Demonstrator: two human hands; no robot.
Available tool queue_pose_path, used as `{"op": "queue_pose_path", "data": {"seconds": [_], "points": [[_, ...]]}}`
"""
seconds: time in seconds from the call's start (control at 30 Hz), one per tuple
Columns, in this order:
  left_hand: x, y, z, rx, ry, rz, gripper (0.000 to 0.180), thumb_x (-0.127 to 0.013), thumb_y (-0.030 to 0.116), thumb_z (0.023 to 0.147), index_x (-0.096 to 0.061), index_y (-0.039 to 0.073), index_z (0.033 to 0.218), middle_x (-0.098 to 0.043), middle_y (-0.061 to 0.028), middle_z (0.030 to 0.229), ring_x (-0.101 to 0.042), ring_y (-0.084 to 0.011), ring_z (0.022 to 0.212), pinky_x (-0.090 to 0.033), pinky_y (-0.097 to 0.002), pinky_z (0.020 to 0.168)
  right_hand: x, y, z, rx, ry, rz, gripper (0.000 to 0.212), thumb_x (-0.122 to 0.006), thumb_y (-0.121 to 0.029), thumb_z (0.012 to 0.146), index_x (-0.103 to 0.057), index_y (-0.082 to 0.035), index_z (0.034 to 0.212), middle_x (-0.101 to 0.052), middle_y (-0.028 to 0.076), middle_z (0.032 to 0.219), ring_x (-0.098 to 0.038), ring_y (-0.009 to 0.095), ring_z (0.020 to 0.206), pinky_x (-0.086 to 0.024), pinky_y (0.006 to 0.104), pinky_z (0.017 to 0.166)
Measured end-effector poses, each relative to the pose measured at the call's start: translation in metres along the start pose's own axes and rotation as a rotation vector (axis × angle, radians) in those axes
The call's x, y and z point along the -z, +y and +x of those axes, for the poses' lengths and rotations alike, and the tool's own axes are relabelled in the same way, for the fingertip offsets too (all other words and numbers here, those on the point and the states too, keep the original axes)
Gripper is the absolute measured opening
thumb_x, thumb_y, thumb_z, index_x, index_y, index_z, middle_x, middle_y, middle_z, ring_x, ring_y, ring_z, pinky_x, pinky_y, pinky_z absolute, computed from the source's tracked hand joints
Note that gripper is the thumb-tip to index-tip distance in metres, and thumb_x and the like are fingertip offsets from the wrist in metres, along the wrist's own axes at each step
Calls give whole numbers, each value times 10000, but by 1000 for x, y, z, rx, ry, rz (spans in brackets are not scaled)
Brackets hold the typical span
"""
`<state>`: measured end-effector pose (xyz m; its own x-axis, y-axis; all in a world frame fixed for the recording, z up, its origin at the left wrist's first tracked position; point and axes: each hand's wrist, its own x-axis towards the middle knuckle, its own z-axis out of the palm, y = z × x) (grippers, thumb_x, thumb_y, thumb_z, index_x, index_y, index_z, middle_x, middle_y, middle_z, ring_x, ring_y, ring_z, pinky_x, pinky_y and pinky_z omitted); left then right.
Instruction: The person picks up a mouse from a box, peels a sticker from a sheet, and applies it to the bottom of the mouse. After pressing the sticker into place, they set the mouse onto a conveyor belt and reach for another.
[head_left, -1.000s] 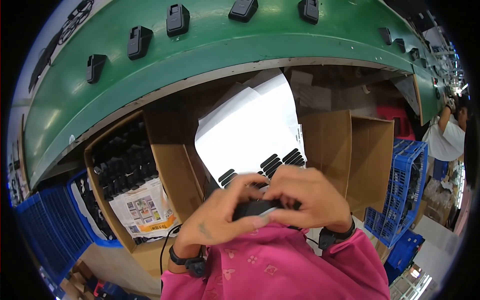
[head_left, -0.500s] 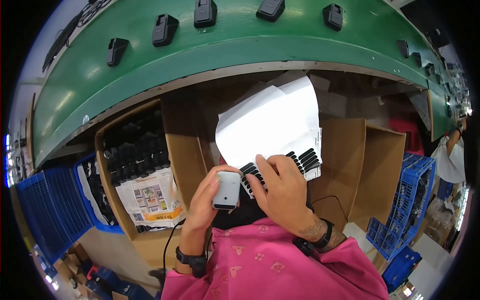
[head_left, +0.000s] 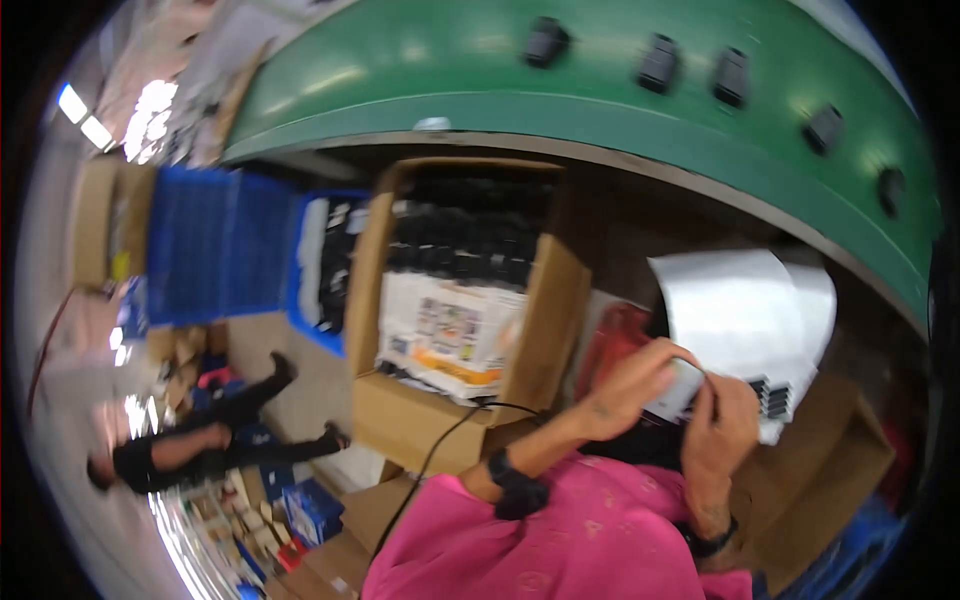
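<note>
A small light-grey, rounded plastic device (head_left: 677, 392) is held in my left hand (head_left: 628, 392), fingers wrapped round its side. My right hand (head_left: 722, 428) is closed, with thumb and forefinger close together at the device's right edge. Blur hides whether anything small is pinched there. Just beyond the hands lie white paper sheets (head_left: 735, 312). Near their lower right corner, a group of short black rounded strips (head_left: 773, 398) shows, partly behind my right hand.
Several black devices (head_left: 730, 77) stand along the green bench (head_left: 450, 112). Left of me is a cardboard box (head_left: 420, 412) with black parts and a printed sheet, beside blue crates (head_left: 215, 245). Another carton (head_left: 825, 480) stands at right. A person (head_left: 180, 455) walks at far left.
The view has swung left, so the bench and boxes sit further right. My right hand has left the black strips on the sheet and come to the grey device's edge.
</note>
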<state>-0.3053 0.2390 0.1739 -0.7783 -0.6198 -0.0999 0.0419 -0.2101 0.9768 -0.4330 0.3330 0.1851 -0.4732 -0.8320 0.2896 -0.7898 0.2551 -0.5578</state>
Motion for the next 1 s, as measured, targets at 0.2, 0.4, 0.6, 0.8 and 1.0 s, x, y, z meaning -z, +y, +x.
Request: {"op": "queue_pose_path", "data": {"seconds": [0.2,0.4,0.6,0.8,1.0], "points": [[10,-1,-4,95,359,-62,399,-339,329,980,-437,25,1218,-548,-131,1034,-578,-192,894,-464,-293,812,21,-3,2,-284,-59,274,37,-608,19,806,-601,31,840,-610,142,807,-584,273,750,-458,337,705],[-3,46,1,-100,161,-467,472,-436,351,961,-302,37,1288,-522,-127,1064,-583,-167,835,-497,-280,730,57,-8,15,-573,-88,898,37,-582,24,841,-571,23,876,-616,52,809,-552,87,698,-440,220,631],[-37,55,13,121,-52,-328,556,-594,155,854,-279,17,1290,-513,-161,1068,-572,-184,826,-486,-296,710,103,-29,38,-592,-90,1221,107,-603,29,838,-551,54,928,-618,57,781,-561,54,665,-452,189,595],[-56,56,16,-27,-166,-78,509,-572,61,848,-315,0,1283,-548,-157,1066,-573,-190,876,-462,-312,775,103,-25,34,-587,-33,1113,95,-632,15,826,-578,66,885,-624,49,766,-573,55,667,-461,186,602],[-59,58,16,-27,-141,-17,488,-588,41,838,-346,-13,1257,-561,-179,1086,-595,-227,949,-465,-324,817,101,-21,33,-522,-37,1039,83,-649,4,812,-595,60,838,-618,48,731,-546,48,637,-445,189,578]]}}
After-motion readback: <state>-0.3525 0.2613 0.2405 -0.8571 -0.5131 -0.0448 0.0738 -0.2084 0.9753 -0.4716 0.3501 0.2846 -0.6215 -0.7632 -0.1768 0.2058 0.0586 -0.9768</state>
